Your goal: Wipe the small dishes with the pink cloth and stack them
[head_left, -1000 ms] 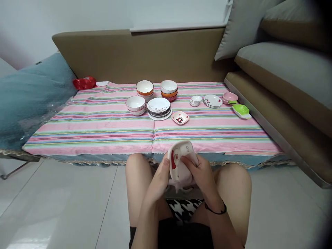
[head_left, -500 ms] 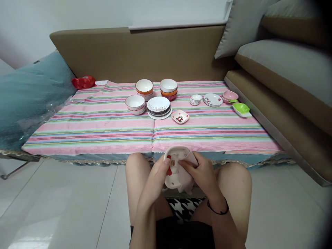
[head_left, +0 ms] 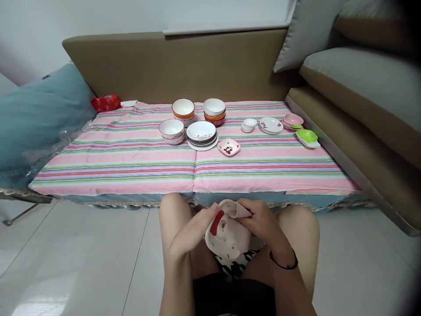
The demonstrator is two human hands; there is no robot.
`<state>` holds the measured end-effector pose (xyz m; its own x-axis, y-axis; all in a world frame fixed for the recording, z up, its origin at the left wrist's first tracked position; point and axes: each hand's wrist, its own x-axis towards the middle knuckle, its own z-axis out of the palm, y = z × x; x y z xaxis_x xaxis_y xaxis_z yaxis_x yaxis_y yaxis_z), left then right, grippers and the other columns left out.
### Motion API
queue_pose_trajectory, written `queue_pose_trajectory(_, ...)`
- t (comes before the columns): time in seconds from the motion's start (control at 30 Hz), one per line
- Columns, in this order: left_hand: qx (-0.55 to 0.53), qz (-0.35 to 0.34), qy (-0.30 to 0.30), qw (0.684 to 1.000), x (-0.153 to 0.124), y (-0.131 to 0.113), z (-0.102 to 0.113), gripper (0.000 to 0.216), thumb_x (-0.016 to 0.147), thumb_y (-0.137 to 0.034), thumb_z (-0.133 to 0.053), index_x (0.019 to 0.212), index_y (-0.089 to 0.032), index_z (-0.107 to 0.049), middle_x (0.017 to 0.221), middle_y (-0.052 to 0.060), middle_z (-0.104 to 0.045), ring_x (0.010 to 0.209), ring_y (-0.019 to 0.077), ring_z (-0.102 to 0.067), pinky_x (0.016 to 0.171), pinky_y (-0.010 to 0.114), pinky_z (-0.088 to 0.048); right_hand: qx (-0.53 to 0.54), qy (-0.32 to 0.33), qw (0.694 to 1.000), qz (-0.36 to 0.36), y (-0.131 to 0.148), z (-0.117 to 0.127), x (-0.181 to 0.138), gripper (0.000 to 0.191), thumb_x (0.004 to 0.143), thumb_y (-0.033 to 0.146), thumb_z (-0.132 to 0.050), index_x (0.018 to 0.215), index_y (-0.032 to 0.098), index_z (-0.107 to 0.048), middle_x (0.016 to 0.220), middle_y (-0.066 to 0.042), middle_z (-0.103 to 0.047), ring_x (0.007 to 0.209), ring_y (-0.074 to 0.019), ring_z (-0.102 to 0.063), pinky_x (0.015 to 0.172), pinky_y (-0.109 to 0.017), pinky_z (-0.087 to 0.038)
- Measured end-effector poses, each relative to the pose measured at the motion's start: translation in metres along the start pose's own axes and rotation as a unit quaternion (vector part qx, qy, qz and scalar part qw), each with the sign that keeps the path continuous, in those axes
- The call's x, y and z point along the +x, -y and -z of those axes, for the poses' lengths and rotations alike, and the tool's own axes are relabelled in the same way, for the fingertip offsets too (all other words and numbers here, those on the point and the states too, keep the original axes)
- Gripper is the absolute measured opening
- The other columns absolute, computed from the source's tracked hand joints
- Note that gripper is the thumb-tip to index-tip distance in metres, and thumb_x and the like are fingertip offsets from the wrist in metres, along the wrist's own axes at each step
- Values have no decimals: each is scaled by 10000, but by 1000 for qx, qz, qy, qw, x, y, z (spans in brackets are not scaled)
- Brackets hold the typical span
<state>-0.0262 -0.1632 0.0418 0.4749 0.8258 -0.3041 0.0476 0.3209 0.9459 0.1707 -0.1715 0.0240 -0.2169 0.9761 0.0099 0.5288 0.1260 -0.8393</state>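
Note:
Above my lap, my left hand grips the left rim of a cream dish with a red and brown cartoon pattern inside. The dish is tilted, its inner face toward me. My right hand is closed on a pale pink cloth, pressed against the right rim. The cloth is folded over that rim and hangs across the right part of the dish, hiding it. The fingers of my left hand under the dish are out of sight.
On the striped cloth stand stacked bowls, a plate stack, a square panda dish, small dishes, flowered plates, pink bowls and a green leaf-shaped dish. Cushions rise on the right.
The dish has turned and dropped slightly toward my lap. My right hand has shifted with the cloth to the dish's upper right rim. The dishes on the striped cloth stay put.

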Motion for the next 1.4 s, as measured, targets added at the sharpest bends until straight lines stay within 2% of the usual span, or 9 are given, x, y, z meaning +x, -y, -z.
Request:
queue_pose_trajectory(0.13,-5,-17,-65,998,1,6,-7,599,924,-587,-223,1080,-181,-636,933,77,-669,937,234,-597,825,347,-488,11,-144,988,-51,-2,-5,1,332,804,422,-583,601,168,-517,529,49,-395,544,-101,-348,499,-223,-271)
queue_pose_trajectory(0.27,42,-114,-87,989,3,-6,-28,547,845,-431,-574,1343,-257,-428,1271,61,-562,1165,246,-510,940,331,-438,33,-222,968,-108,1,-10,3,326,809,471,-573,695,166,-563,579,34,-481,559,-114,-393,503,-222,-320)
queue_pose_trajectory(0.47,113,-140,-150,972,4,-17,-39,407,928,-370,-449,1321,-266,-429,1252,39,-572,1156,200,-515,951,301,-401,74,-200,971,-106,2,-15,3,350,752,493,-629,665,159,-569,580,19,-513,555,-119,-412,488,-220,-344)
queue_pose_trajectory(0.77,188,-130,-38,973,-7,-22,-15,387,938,-393,-411,1261,-230,-547,1109,46,-646,1018,211,-565,875,286,-411,47,-132,986,-94,-4,-8,-2,284,757,425,-630,662,160,-595,574,25,-523,550,-112,-411,497,-221,-326)
queue_pose_trajectory(0.9,204,-96,37,974,-8,-26,-5,384,945,-422,-368,1001,-179,-661,878,38,-651,831,181,-561,755,271,-416,6,-19,999,-27,-4,-2,-4,253,758,371,-635,616,174,-565,553,42,-515,539,-106,-410,492,-222,-286)
queue_pose_trajectory(1.0,191,-70,53,978,-5,-22,-1,420,938,-462,-360,834,-182,-655,787,27,-621,772,170,-538,733,280,-409,-18,1,1000,-4,-4,-2,-5,258,774,350,-620,596,175,-556,535,42,-512,526,-104,-395,491,-231,-258)
queue_pose_trajectory(1.2,8,-19,-105,994,5,-6,-12,591,936,-566,-191,1225,-189,-542,892,68,-669,748,195,-600,684,313,-471,-10,-164,983,-87,-8,-9,3,365,799,478,-586,609,170,-541,522,32,-482,528,-117,-406,501,-232,-302)
queue_pose_trajectory(1.3,11,-71,-134,988,8,-8,-25,480,929,-507,-367,1306,-229,-473,1129,64,-632,1020,205,-578,885,305,-443,32,-243,960,-135,-7,-14,7,388,806,534,-555,695,164,-584,577,8,-533,568,-143,-458,517,-238,-353)
queue_pose_trajectory(1.4,40,-109,-162,980,11,-13,-39,384,929,-445,-428,1254,-256,-505,1293,35,-543,1208,190,-469,1004,279,-358,48,-238,960,-141,-2,-19,8,412,812,562,-528,707,167,-577,582,1,-539,562,-148,-465,505,-242,-356)
